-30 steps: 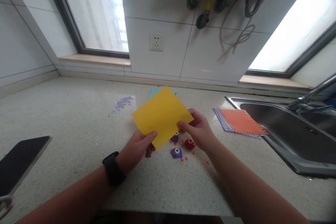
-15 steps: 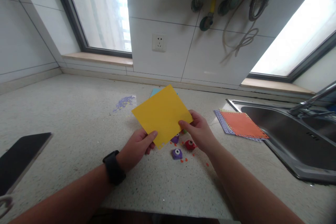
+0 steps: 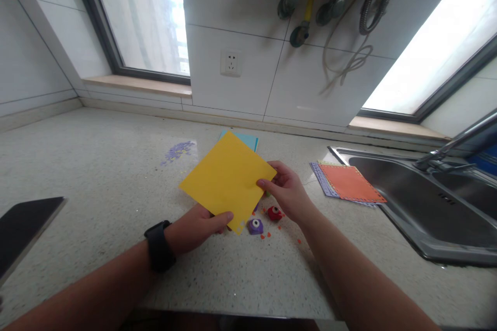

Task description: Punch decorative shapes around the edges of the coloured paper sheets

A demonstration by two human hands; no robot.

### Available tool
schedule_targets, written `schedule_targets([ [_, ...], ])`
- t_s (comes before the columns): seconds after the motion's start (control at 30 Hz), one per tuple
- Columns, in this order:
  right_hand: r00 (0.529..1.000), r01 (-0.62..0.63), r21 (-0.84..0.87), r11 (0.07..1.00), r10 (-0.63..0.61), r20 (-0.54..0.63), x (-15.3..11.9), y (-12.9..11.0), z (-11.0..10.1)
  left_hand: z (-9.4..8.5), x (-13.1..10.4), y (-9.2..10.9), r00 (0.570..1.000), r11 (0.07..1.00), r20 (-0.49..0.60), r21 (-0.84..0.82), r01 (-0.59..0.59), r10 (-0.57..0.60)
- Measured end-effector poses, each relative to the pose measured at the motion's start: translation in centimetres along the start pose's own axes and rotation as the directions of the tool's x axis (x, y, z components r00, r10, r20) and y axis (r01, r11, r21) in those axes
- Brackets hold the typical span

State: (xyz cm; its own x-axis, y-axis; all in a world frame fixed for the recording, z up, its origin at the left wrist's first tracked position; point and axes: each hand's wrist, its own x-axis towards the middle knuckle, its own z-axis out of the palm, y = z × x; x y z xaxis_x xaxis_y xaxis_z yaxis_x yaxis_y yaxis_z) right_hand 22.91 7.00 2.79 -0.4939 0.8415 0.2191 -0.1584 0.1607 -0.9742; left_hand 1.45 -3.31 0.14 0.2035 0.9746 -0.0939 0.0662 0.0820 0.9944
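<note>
A square sheet of yellow paper (image 3: 227,178) is held up above the counter, turned like a diamond, with small holes near its lowest corner. My left hand (image 3: 205,223) pinches its lower left edge, thumb on top. At the right corner my right hand (image 3: 285,186) grips the sheet between thumb and fingers. Below and right of the paper lie a purple craft punch (image 3: 256,226) and a red craft punch (image 3: 275,213), with small orange paper bits around them. Another purple item and something green are mostly hidden behind the sheet.
Light blue paper (image 3: 248,140) lies behind the yellow sheet. Purple confetti (image 3: 179,152) is at the left back. Orange paper (image 3: 351,183) tops a stack beside the steel sink (image 3: 411,196). A dark flat object (image 3: 27,227) lies far left.
The yellow sheet has turned and shifted left and slightly down, its punched corner now pointing downward. Both hands still hold it. More of the light blue paper shows. The whole view has shifted a little.
</note>
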Motion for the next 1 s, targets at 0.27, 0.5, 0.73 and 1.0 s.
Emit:
schedule_targets([
  [0.27, 0.968, 0.080, -0.208, 0.975, -0.126, -0.216, 0.7, 0.0, -1.4, 0.0, -0.1, -0.2, 0.993, 0.972, -0.111, 0.227, 0.054, -0.029],
  [0.5, 0.986, 0.137, -0.859, 0.493, -0.147, 0.072, 0.2, -1.8, -3.3, 0.0, -0.1, -1.0, 0.984, 0.956, -0.175, 0.290, 0.049, 0.002],
  [0.73, 0.976, 0.193, -0.892, 0.408, 0.009, 0.215, 0.1, -2.2, -3.3, 0.2, -0.2, -0.4, 0.967, 0.958, -0.253, 0.285, 0.035, 0.040],
  [1.0, 0.908, 0.305, -0.825, 0.476, 0.116, 0.403, -0.1, -2.5, -2.9, 0.2, -0.3, -0.2, 0.965, 0.933, -0.262, 0.352, 0.070, 0.027],
])
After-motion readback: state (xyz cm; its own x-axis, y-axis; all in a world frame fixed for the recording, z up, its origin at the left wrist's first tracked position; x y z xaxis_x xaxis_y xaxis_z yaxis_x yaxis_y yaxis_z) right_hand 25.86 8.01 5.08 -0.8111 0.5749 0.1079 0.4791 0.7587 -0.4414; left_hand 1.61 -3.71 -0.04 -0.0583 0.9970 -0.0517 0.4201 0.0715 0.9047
